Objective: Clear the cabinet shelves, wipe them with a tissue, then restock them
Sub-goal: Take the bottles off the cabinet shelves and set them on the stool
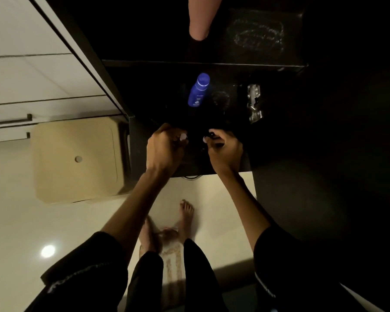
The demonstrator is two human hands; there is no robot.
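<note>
While both hands curled over small dark items at the front of the lower cabinet shelf (189, 163), the left hand (162, 147) pinched something with a pale round cap, and the right hand (223, 149) gripped a black object too dark to identify. They probably worked near the edge because it was easiest to reach. Behind them a blue lotion bottle (198, 91) stood upright, mid-shelf. A metal hinge (254, 102) gleamed on the right wall. Chalky wipe smears marked the upper shelf (257, 34).
</note>
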